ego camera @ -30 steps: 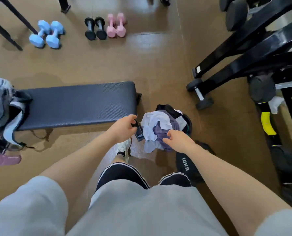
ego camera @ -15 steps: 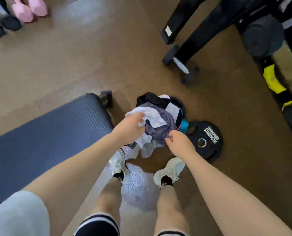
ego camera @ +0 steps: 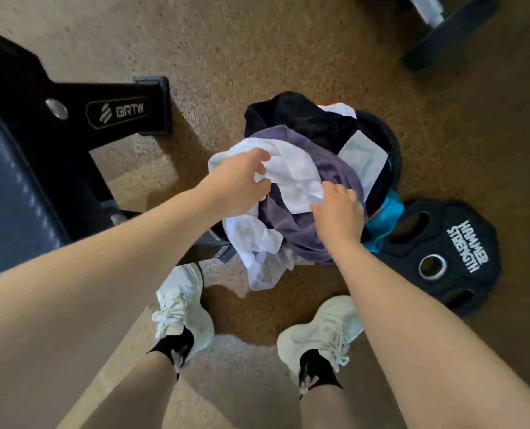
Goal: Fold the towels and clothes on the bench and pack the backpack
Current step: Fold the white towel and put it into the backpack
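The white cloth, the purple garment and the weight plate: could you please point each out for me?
white cloth (ego camera: pixel 291 178), head view, on its flat middle between the hands.
purple garment (ego camera: pixel 301 239), head view, on its lower fold.
weight plate (ego camera: pixel 437 239), head view, on its top face.

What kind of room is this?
Probably a gym: a black weight plate lies on the rubbery floor, beside a padded bench and a pile of clothes.

Surface (ego camera: pixel 7 187) cut off by left edge; only its right end shows. Clothes pile (ego camera: pixel 304 181) hides most of the weight plate beneath. Right hand (ego camera: pixel 339 212) fingers buried in cloth. Dumbbell (ego camera: pixel 443 26) cropped at top.
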A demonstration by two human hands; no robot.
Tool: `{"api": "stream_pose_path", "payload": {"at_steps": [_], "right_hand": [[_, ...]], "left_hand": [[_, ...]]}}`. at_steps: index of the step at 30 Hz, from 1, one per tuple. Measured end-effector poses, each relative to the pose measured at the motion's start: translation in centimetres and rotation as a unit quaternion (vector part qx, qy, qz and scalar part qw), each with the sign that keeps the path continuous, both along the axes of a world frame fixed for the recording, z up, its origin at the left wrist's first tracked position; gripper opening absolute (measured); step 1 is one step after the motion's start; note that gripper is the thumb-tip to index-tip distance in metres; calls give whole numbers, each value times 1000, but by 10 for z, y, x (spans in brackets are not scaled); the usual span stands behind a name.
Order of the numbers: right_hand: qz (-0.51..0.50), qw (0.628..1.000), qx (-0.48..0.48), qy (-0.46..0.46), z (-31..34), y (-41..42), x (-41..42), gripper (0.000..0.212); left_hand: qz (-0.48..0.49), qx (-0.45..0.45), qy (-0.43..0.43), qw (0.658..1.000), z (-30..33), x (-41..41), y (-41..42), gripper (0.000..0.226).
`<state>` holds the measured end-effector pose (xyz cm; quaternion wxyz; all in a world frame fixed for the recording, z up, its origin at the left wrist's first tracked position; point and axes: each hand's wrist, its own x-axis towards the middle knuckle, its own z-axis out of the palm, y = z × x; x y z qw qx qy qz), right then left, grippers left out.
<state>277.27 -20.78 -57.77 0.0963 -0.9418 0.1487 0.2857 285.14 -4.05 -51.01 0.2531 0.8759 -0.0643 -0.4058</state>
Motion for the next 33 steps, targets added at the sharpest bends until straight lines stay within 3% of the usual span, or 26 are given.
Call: {"api": "stream_pose_path", "payload": {"at_steps": [2,6,11,15,19,24,27,30,33], "right_hand": [[3,999,-5,-36,-4,2,0,22],[-56,986,151,-43,40,8,4,23],[-62,959,278,-17,166,19,15,26],[-68,934,350,-2,274,26,26,25],[-50,910,410,-36,378,22,29,17],[11,878,478,-21,488,28,19,17],[35,845,534,12,533,51,1,16],[83,813,575,50,563,86,-29,20],[127,801,578,94,585,128,-65,26]], "left_hand": [[-2,-5,5,1000,-6,-7,-1,46],[-12,-8,26,1000,19,-13,0,46],[-12,-40,-5,999,114,-15,3,50],[-17,-104,18,994,206,-33,7,46],[121,-123,-66,983,295,-63,7,38],[249,-154,-198,935,391,-105,9,17],[325,-155,-283,889,431,-138,18,9],[471,-177,-264,823,469,-187,34,10],[546,-201,-271,767,500,-241,58,12]]}}
